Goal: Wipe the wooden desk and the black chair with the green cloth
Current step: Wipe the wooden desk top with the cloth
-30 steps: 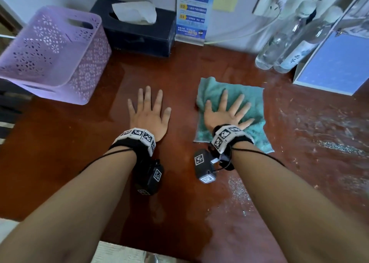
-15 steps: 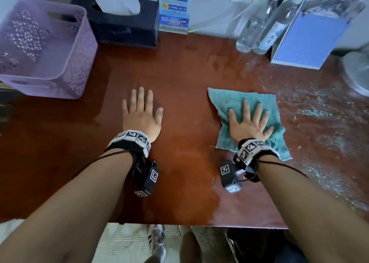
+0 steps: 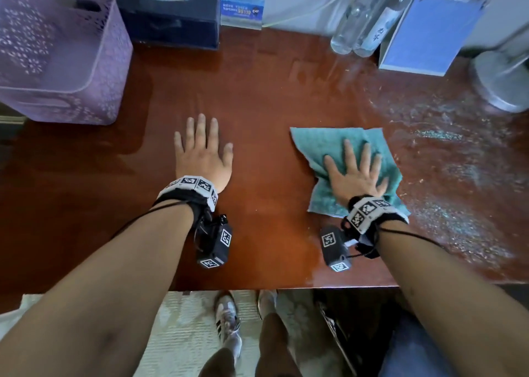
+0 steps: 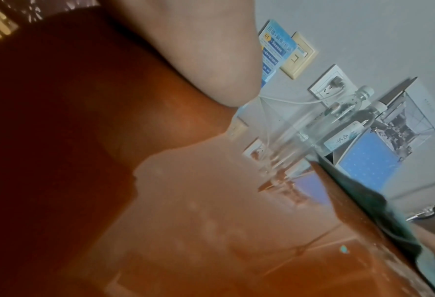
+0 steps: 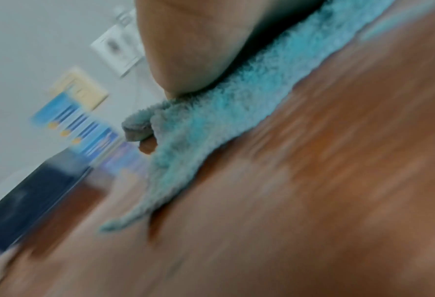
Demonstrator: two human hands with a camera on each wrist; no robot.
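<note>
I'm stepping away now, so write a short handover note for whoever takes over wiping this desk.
Left hand: flat on the bare desk, holding nothing.
Right hand: fingers spread, pressing the green cloth onto the desk, right of centre.
Done: the left and middle of the desk look glossy and clean.
Left: the right side is speckled with pale dust, around the fan base. The chair is not clearly in view; it is next.

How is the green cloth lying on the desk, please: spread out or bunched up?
Mostly spread: the cloth lies flat under the right hand, rumpled by the wrist.
</note>
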